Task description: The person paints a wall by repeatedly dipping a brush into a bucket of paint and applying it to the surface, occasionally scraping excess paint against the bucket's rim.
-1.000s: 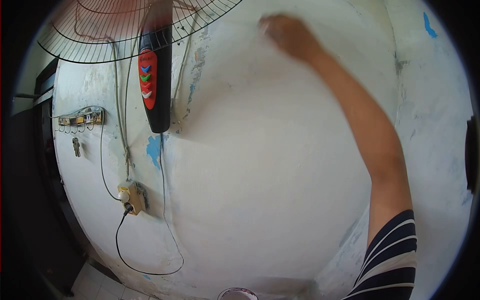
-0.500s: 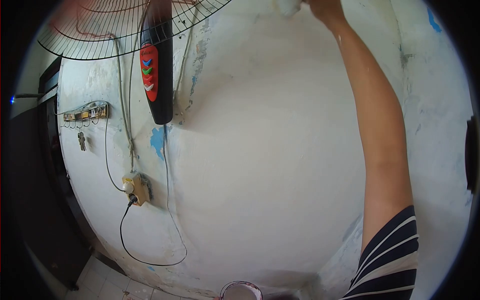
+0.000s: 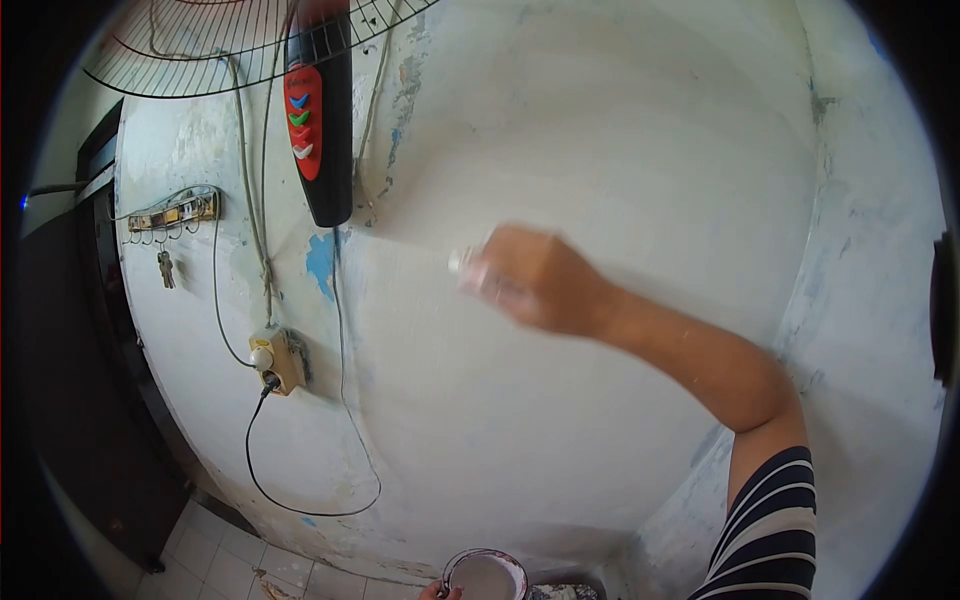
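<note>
My right hand [image 3: 540,277], smeared by motion, is closed around a small whitish tool [image 3: 459,262] in front of the middle of the wall [image 3: 560,430]. Only the tool's pale end and part of its side show; its exact kind is blurred. At the bottom edge, the fingers of my left hand [image 3: 440,592] grip the left rim of a round bucket [image 3: 519,572]. Pale greyish-white liquid fills the bucket's inside, and dark reddish smears mark its rim. Most of my left hand is out of frame.
A fan with a black wire guard [image 3: 180,75] and a black-and-red control post [image 3: 318,140] stands at the upper left. A socket box [image 3: 285,362] with plugs and a looping cable, a key rack [image 3: 172,215] and peeling blue patches mark the left wall.
My right hand has come down and left from the top edge to mid-wall, with the elbow now bent. The view has shifted slightly, and the fingers of my left hand now show at the bucket.
</note>
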The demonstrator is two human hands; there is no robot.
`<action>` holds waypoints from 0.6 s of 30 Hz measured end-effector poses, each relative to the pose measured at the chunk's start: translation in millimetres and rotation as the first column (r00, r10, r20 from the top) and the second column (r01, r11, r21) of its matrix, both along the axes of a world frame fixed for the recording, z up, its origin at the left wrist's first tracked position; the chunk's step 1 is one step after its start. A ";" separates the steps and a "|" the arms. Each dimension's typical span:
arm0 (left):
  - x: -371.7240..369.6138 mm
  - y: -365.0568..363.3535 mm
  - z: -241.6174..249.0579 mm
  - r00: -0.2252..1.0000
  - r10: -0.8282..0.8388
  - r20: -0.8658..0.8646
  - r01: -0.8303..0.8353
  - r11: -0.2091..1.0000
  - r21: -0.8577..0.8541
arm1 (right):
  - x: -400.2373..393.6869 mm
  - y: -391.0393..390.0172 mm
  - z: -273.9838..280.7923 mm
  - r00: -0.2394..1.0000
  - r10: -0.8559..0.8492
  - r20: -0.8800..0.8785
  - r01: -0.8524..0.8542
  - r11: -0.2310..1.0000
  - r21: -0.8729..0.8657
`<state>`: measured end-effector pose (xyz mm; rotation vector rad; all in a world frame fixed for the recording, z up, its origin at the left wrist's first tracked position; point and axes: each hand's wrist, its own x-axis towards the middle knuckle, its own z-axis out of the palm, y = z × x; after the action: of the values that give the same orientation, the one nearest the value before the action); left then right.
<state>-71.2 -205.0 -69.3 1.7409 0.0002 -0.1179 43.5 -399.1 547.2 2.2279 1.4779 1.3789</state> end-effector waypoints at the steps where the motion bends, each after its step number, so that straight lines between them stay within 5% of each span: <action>1: -0.6 0.6 -5.9 0.999 0.009 0.043 -0.008 1.000 -0.015 | 4.5 -5.9 11.0 0.995 0.079 -0.061 -0.066 0.981 0.184; 3: -4.9 -1.0 3.7 0.999 0.030 -0.026 -0.032 0.997 -0.072 | 8.3 -18.7 66.8 0.970 0.005 -0.241 0.110 0.880 0.462; 4: -5.8 -0.6 11.2 0.995 0.048 -0.089 -0.059 0.990 -0.129 | 16.9 -31.7 103.0 0.998 -0.004 -0.061 0.032 0.876 0.481; 8: -8.4 6.2 29.9 0.999 -0.033 0.027 0.033 0.999 0.007 | -8.5 -23.8 177.5 0.990 -0.135 0.025 0.082 0.722 0.687; 10: -1.1 5.0 5.0 1.000 -0.019 0.002 0.019 1.000 0.006 | -2.4 -20.9 181.2 0.922 -0.035 0.386 -0.152 0.883 0.443; 11: -1.9 7.1 3.6 1.000 -0.019 -0.002 0.019 1.000 0.009 | 3.0 -22.0 173.8 0.923 -0.036 0.383 -0.151 0.882 0.447; 13: -3.7 9.7 10.4 0.988 0.017 0.156 -0.019 1.000 0.014 | 21.4 -28.4 140.3 0.775 -0.113 0.621 0.141 0.990 0.004; 15: -4.6 12.5 25.9 0.997 0.008 0.071 -0.007 1.000 -0.010 | 27.2 -18.0 82.4 0.748 -0.131 0.651 0.283 0.950 -0.135; 18: -7.8 14.9 52.8 0.999 -0.006 -0.045 0.004 0.999 -0.047 | 21.2 -1.1 7.7 0.925 -0.014 0.379 0.067 0.990 -0.127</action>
<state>-79.0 -190.1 -16.5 1.6907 0.0261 -0.1603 64.8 -400.2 554.8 1.7722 1.3361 1.5332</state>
